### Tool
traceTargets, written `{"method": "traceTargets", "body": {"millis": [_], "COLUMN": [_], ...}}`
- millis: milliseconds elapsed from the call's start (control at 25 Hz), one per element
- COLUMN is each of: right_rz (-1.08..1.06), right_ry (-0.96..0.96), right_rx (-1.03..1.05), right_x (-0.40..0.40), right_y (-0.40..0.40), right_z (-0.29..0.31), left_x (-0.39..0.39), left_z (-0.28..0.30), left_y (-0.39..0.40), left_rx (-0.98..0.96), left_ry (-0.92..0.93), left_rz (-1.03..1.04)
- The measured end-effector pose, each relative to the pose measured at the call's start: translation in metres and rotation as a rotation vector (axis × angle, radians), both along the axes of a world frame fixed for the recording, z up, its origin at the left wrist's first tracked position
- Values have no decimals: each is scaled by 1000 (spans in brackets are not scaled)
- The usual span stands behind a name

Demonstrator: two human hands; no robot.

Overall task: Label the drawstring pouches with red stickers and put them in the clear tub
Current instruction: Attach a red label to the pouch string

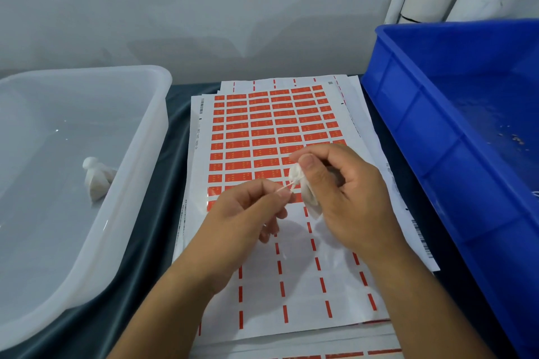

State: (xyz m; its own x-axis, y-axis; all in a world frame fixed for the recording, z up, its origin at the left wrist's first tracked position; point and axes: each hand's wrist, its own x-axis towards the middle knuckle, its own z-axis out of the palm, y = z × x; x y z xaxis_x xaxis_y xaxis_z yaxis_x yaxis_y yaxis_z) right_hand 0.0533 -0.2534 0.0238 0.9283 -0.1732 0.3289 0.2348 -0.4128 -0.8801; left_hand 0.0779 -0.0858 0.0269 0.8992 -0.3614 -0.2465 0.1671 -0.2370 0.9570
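Left hand [248, 207]: the pouch's drawstring [287, 187] is pinched at the fingertips.
Right hand [347, 192]: a small white drawstring pouch [303, 186] is gripped above the sticker sheet [274, 131]; most of it is hidden by the fingers.
Sticker sheet: the near rows are peeled bare.
Clear tub [145, 137]: one pouch [96, 178] is seen inside, blurred through the wall.
Blue crate [423, 131]: cut off at right.
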Motion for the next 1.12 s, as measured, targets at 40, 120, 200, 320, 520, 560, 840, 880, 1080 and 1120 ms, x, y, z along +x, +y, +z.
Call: {"method": "traceTargets", "body": {"millis": [40, 120, 200, 320, 520, 560, 840, 880, 1080, 1120], "right_rz": [-14, -54, -83, -64, 117, 125, 42, 32, 0, 2], "right_ry": [-5, -22, -41, -81, -121, -109, 16, 17, -19, -23], "right_rx": [3, 6, 9, -21, -303, -378, -343, -310, -231, -219], "right_x": [0, 0, 0, 0, 1, 1, 3, 4, 3, 2], "right_y": [0, -1, -2, -2, -2, -1, -4, -4, 0, 0], "right_z": [0, 0, 0, -1, -5, -8, -13, -13, -6, -6], "left_x": [1, 2, 2, 2, 5, 6, 9, 10, 3, 1], "left_z": [0, 1, 3, 7, 12, 12, 15, 18, 29, 28], "left_y": [1, 4, 7, 9, 14, 16, 27, 35, 62, 62], "left_rx": [-1, -3, -35, -238, -670, -682, -426, -484, -728, -769], "left_ry": [31, 79, 114, 223, 351, 342, 240, 219, 258, 301], "left_rz": [27, 24, -17, -8, 66, 72, 552, 662, 795, 791]}}
